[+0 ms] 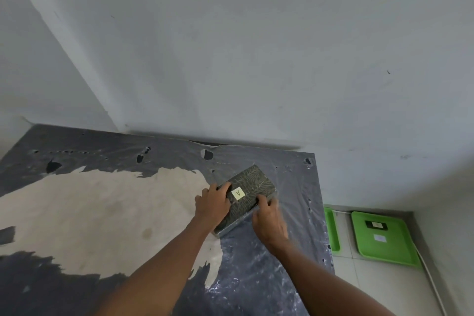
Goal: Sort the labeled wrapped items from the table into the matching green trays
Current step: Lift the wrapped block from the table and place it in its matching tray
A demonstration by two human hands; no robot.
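Note:
A flat rectangular item wrapped in dark leaf-patterned paper lies on the table near its far right corner. A pale label with the letter A sits on its top. My left hand grips its left long edge, fingers over the top. My right hand holds the right long edge, fingers curled onto it. On the floor to the right lies a green tray holding a small dark wrapped item and a white label. A second green tray is half hidden by the table.
The table is covered by torn dark plastic with a worn beige patch. A white wall runs just behind the table and along the right. White floor tiles show beside the trays, and a white cable runs along the right wall's foot.

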